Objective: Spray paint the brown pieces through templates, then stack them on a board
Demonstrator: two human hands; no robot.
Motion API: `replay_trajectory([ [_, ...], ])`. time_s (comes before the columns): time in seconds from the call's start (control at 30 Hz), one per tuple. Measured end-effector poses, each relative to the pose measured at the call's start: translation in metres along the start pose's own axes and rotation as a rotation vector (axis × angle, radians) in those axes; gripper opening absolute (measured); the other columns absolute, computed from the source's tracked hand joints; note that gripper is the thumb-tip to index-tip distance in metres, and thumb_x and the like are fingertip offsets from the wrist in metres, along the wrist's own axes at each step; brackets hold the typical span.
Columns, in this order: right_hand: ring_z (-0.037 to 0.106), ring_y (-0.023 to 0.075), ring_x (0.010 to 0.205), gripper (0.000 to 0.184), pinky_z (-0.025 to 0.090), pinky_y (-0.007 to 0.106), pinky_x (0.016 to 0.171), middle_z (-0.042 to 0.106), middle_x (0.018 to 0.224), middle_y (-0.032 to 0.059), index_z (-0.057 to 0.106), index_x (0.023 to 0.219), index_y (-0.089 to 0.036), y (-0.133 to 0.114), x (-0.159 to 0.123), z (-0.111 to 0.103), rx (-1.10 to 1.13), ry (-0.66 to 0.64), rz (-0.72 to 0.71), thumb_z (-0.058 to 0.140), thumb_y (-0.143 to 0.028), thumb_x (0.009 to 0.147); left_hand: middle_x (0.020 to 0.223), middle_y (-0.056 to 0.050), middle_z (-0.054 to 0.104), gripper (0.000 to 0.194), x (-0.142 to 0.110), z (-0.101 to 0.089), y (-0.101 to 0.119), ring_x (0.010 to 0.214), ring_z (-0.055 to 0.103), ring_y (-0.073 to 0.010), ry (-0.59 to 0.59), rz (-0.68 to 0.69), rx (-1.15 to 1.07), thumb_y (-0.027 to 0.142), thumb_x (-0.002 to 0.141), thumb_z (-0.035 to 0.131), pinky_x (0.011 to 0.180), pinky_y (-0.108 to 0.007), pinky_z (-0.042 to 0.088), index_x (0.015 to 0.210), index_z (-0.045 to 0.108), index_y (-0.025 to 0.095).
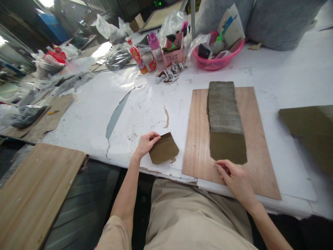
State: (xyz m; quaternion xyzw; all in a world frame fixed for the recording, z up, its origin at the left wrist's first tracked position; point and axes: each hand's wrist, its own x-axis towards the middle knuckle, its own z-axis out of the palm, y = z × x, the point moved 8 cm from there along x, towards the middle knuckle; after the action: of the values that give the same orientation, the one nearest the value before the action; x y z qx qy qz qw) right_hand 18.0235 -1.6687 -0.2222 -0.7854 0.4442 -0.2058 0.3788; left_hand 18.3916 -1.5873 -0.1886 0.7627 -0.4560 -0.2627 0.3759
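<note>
My left hand (147, 144) pinches the upper left edge of a brown, many-sided cut piece (164, 150), which looks like cloth or thin sheet. The piece is over the white-covered table near its front edge. To the right, a long fanned stack of similar brown pieces (226, 114) rests on a wooden board (195, 139), with the top face of the nearest piece in full view. My right hand (232, 177) is closed over the board at the near edge of that stack, thumb and forefinger together. Whether anything is between its fingertips I cannot make out.
Larger brown sheets (312, 128) lie at the far right. Behind the board stand a pink basin (221, 63) of small items, a pink box (173, 52) and bottles (136, 55). Another wooden board (39, 187) is at lower left. The white table cover (88, 114) is torn.
</note>
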Motion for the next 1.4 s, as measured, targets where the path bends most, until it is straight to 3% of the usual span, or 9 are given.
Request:
replay_trajectory([
  [0.2,0.062,0.0143,0.049,0.034,0.049,0.028,0.055,0.07,0.072,0.0009,0.066,0.092,-0.021,-0.002,0.001,0.0,-0.016,0.012,-0.021,0.047,-0.049,0.095,0.08,0.001,0.071,0.017,0.004,0.01,-0.015,0.073,0.063,-0.0164,0.063,0.021,0.342,0.037,0.087,0.059,0.071,-0.029,0.045,0.085,0.069,0.023],
  [0.43,0.062,0.0145,0.049,0.033,0.049,0.028,0.055,0.069,0.073,0.001,0.066,0.092,-0.021,-0.003,0.001,0.0,-0.021,0.013,-0.028,0.047,-0.048,0.095,0.086,-0.002,0.065,0.01,0.002,0.013,0.0,0.087,0.061,-0.0191,0.136,0.175,0.532,0.03,0.088,0.06,0.079,-0.03,0.046,0.084,0.066,0.023],
  [0.6,0.063,0.016,0.052,0.033,0.049,0.029,0.057,0.07,0.074,0.0017,0.066,0.091,-0.022,-0.005,0.0,-0.002,-0.047,0.04,-0.043,0.047,-0.048,0.095,0.094,-0.005,0.062,0.011,0.001,0.012,0.002,0.092,0.059,-0.0213,0.15,0.17,0.583,0.031,0.088,0.062,0.083,-0.033,0.046,0.092,0.065,0.022],
  [0.77,0.065,0.0174,0.058,0.028,0.049,0.03,0.06,0.071,0.078,0.0021,0.065,0.093,-0.022,-0.002,-0.001,0.001,-0.06,0.016,-0.033,0.048,-0.044,0.096,0.082,-0.002,0.063,0.012,0.015,0.014,-0.004,0.079,0.06,-0.0198,-0.02,0.098,0.576,0.028,0.084,0.064,0.073,-0.031,0.045,0.094,0.062,0.022],
  [0.93,0.067,0.0192,0.069,0.022,0.049,0.03,0.064,0.071,0.084,0.003,0.065,0.094,-0.022,-0.001,-0.001,0.004,-0.069,0.019,-0.047,0.049,-0.038,0.096,0.07,-0.001,0.064,0.007,0.029,0.02,-0.01,0.071,0.058,-0.0191,-0.183,0.039,0.584,0.028,0.079,0.064,0.064,-0.029,0.04,0.076,0.061,0.023],
  [1.1,0.066,0.0185,0.075,0.013,0.049,0.029,0.069,0.071,0.086,0.0023,0.064,0.092,-0.022,-0.006,-0.003,0.004,-0.014,0.011,-0.039,0.051,-0.025,0.095,0.08,-0.002,0.064,0.009,0.021,0.024,0.004,0.077,0.059,-0.02,-0.127,0.123,0.604,0.03,0.078,0.058,0.068,-0.03,0.041,0.074,0.056,0.022],
  [1.23,0.065,0.0164,0.075,0.011,0.049,0.027,0.071,0.07,0.087,0.0018,0.063,0.092,-0.02,-0.013,-0.006,-0.006,0.017,0.05,-0.055,0.053,-0.017,0.094,0.074,0.001,0.063,0.019,0.021,0.024,0.007,0.067,0.058,-0.0175,-0.127,0.078,0.419,0.041,0.08,0.056,0.066,-0.029,0.043,0.08,0.055,0.022],
  [1.4,0.063,0.021,0.088,0.011,0.049,0.033,0.076,0.068,0.095,0.0057,0.064,0.098,-0.019,-0.024,-0.002,-0.026,-0.263,0.134,-0.163,0.054,-0.016,0.094,0.081,-0.001,0.065,0.027,0.042,0.022,0.011,0.074,0.062,-0.0192,-0.007,0.108,0.252,0.043,0.077,0.061,0.073,-0.03,0.048,0.091,0.058,0.021],
])
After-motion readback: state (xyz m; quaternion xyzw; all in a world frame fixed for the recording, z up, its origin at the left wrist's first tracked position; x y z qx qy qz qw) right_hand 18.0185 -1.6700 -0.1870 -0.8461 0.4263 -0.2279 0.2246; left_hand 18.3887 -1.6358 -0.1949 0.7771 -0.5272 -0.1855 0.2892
